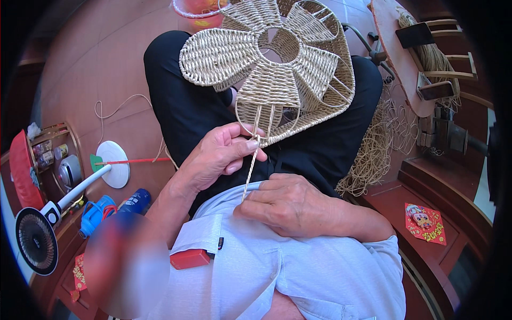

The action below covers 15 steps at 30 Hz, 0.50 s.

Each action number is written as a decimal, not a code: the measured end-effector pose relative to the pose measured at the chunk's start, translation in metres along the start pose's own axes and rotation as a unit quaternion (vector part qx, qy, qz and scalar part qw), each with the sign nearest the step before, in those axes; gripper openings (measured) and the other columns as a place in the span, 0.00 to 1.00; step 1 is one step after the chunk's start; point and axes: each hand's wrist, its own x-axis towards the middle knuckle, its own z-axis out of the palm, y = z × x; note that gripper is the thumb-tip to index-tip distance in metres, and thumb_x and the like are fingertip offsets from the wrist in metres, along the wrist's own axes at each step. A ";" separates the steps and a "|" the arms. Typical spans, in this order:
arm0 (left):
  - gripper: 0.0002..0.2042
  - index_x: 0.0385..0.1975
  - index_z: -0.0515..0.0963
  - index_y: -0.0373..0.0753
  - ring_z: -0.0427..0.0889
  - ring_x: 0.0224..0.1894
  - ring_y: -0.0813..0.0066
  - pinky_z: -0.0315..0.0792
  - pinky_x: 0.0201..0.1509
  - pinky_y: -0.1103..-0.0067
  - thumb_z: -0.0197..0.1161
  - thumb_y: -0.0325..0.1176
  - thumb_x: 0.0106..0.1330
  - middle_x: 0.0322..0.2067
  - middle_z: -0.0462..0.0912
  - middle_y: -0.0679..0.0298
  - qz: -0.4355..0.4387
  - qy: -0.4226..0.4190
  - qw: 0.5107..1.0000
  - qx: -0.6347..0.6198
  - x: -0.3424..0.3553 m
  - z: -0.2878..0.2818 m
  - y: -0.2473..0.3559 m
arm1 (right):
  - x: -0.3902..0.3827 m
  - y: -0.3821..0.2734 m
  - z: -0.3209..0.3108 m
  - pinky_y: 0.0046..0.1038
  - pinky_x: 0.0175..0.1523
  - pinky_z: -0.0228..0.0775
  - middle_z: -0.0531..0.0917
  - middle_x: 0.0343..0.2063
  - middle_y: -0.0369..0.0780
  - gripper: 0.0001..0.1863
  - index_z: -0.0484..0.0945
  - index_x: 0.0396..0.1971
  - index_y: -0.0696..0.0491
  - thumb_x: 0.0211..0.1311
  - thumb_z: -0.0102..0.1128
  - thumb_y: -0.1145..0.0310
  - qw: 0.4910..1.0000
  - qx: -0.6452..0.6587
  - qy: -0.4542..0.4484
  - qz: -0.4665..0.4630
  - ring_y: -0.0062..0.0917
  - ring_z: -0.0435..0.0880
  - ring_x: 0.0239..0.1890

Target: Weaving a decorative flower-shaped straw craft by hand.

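A woven straw-coloured piece shaped like a flower, with a round hole in its middle and petals on a wire frame (pixel 269 82), rests on my lap between my knees. The petal nearest me is woven partway, and its lower wire loop shows bare. My left hand (pixel 229 152) pinches the twisted cord (pixel 250 173) where it meets the rim of this petal. Lower down, my right hand (pixel 290 205) is closed round the same cord, which runs taut between both hands. The cord's end is hidden in my right fist.
A heap of loose cord (pixel 370 154) lies right of my knee. Beyond it stands a wooden board (pixel 392 48) with phones on holders. On the left are a small fan (pixel 37 240), a blue flask (pixel 136 201), a light-blue jug (pixel 97 214) and a basket of jars (pixel 58 154). A red basin (pixel 197 13) stands ahead.
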 end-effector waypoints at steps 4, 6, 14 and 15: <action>0.16 0.62 0.79 0.36 0.67 0.22 0.94 0.60 0.25 0.91 0.68 0.31 0.78 0.37 0.89 0.64 0.001 -0.007 1.000 0.022 0.003 -0.005 -0.001 | 0.004 0.000 -0.003 0.34 0.41 0.76 0.85 0.30 0.34 0.12 0.84 0.48 0.48 0.64 0.67 0.69 1.000 0.000 0.002 -0.008 0.29 0.87 0.33; 0.14 0.59 0.81 0.36 0.69 0.25 0.94 0.62 0.28 0.90 0.68 0.30 0.77 0.36 0.88 0.65 0.022 0.014 0.997 0.069 0.008 -0.006 -0.005 | 0.003 0.002 -0.006 0.38 0.39 0.78 0.86 0.30 0.38 0.11 0.84 0.48 0.49 0.67 0.68 0.68 0.999 0.006 0.030 0.036 0.33 0.89 0.34; 0.09 0.47 0.83 0.30 0.83 0.34 0.75 0.79 0.44 0.73 0.70 0.29 0.74 0.32 0.86 0.63 0.237 0.166 0.852 0.437 0.020 -0.010 -0.024 | 0.008 0.058 -0.023 0.42 0.44 0.82 0.87 0.39 0.46 0.10 0.83 0.49 0.56 0.72 0.66 0.74 0.960 -0.035 0.222 0.165 0.44 0.89 0.40; 0.09 0.47 0.83 0.30 0.83 0.34 0.75 0.79 0.44 0.73 0.70 0.29 0.74 0.32 0.86 0.63 0.238 0.167 0.851 0.437 0.024 -0.010 -0.028 | 0.009 0.060 -0.020 0.42 0.44 0.82 0.87 0.39 0.46 0.10 0.83 0.49 0.56 0.72 0.66 0.74 0.960 -0.036 0.222 0.165 0.44 0.89 0.40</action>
